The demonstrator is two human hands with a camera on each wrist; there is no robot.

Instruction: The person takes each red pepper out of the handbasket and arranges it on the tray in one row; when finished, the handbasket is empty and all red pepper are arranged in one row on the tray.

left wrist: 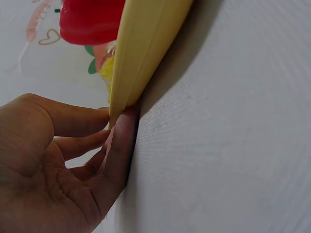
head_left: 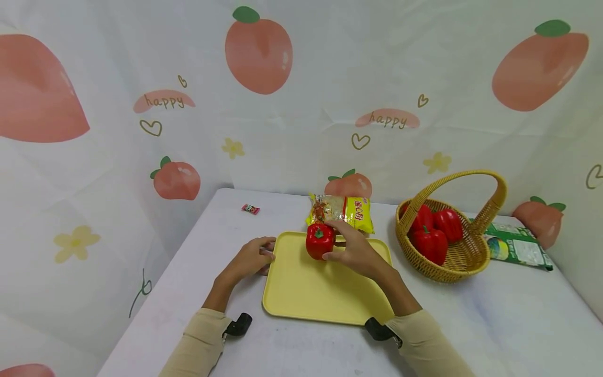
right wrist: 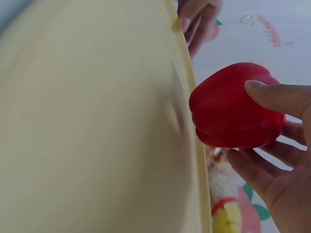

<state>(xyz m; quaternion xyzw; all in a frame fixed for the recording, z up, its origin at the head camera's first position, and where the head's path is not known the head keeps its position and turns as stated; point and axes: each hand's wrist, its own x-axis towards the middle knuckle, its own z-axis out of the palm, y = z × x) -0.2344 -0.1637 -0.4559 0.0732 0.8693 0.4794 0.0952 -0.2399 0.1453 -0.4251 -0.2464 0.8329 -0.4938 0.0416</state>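
Observation:
My right hand [head_left: 355, 252] grips a red bell pepper [head_left: 314, 243] with a green stem, thumb on one side and fingers on the other. In the right wrist view the pepper [right wrist: 233, 109] hangs above the yellow tray [right wrist: 97, 126], near its far rim. At the tray's left edge, my left hand [head_left: 248, 258] pinches the rim. Seen from the left wrist, the thumb is on the rim of the tray [left wrist: 141, 53] and the fingers [left wrist: 121, 141] reach beneath it.
A wicker basket [head_left: 464, 256] with several red bell peppers [head_left: 431, 245] stands right of the tray. Behind the tray lies a yellow food packet [head_left: 355, 212]. A small red packet [head_left: 250, 209] is at the back left, a green packet [head_left: 518, 243] beyond the basket.

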